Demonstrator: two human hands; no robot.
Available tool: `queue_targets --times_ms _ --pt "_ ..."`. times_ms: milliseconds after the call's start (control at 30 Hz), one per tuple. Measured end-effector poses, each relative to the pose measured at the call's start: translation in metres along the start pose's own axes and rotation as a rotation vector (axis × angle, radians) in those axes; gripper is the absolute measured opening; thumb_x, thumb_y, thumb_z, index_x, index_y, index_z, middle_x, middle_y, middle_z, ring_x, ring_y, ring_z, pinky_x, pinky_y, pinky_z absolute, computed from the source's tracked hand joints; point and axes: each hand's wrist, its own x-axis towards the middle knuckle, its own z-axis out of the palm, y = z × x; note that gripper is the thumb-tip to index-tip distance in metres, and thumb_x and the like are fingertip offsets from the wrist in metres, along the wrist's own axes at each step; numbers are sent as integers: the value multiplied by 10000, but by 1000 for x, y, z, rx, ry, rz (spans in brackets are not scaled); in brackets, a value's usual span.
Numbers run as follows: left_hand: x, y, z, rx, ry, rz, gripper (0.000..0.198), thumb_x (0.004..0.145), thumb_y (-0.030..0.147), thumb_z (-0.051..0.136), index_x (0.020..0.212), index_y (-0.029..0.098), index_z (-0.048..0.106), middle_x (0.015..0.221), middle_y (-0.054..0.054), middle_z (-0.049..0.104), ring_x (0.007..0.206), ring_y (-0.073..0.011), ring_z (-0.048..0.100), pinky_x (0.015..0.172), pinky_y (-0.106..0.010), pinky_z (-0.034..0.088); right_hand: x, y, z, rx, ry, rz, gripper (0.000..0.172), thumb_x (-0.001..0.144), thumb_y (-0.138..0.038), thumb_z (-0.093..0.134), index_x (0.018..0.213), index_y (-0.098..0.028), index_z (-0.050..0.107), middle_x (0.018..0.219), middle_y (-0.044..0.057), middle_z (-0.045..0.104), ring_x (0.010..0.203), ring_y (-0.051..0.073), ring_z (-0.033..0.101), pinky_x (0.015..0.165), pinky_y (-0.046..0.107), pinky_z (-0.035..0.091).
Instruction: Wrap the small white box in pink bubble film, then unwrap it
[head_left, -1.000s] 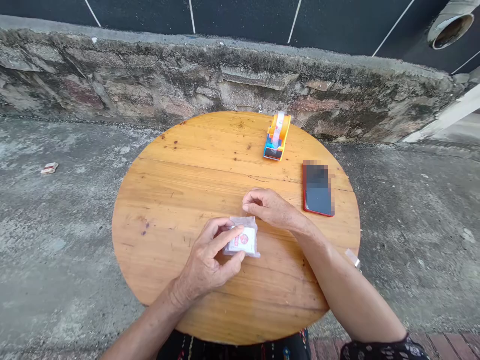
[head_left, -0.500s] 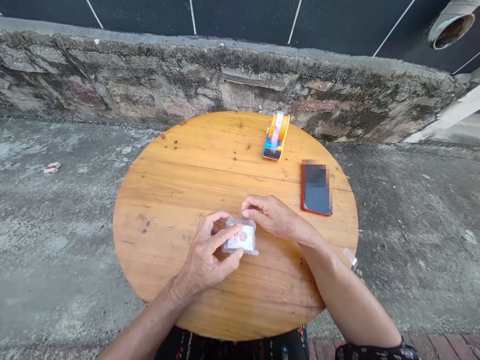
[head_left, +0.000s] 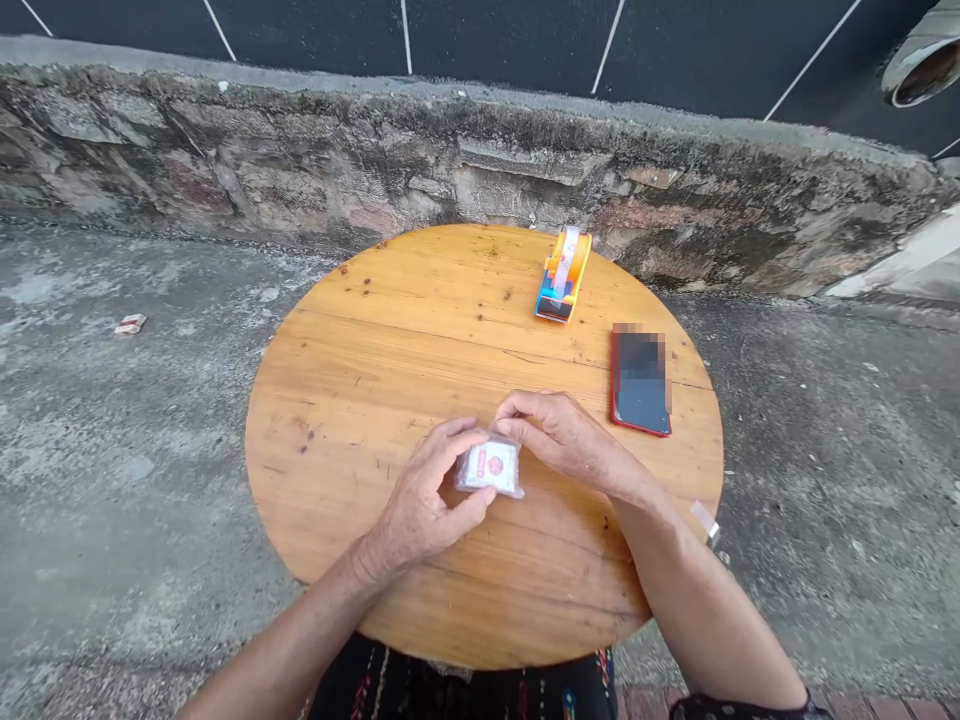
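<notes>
The left hand (head_left: 420, 500) held a small clear-wrapped packet (head_left: 492, 466) between thumb and fingers at its near and far edges, seemingly to steady it over the table (head_left: 360, 370) while leaving its printed face uncovered. At its far edge, the right hand (head_left: 551, 432) was narrowed, thumb and forefinger close together; whether they gripped anything I could not tell. The tape dispenser (head_left: 564, 275) and red-edged phone (head_left: 641, 385) lay well apart beyond, perhaps to keep working room free.
</notes>
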Motion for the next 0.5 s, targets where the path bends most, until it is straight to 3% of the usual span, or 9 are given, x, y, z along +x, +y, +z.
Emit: queue_targets --times_ms 500 --pt "3 -1 2 -80 37 -77 397 782 206 646 1169 218 555 1261 -87 590 1194 -242 542 1017 -403 444 -1 -1 3 -154 18 -91 196 942 -211 486 842 -201 654 741 -27 670 670 92 566 667 222 389"
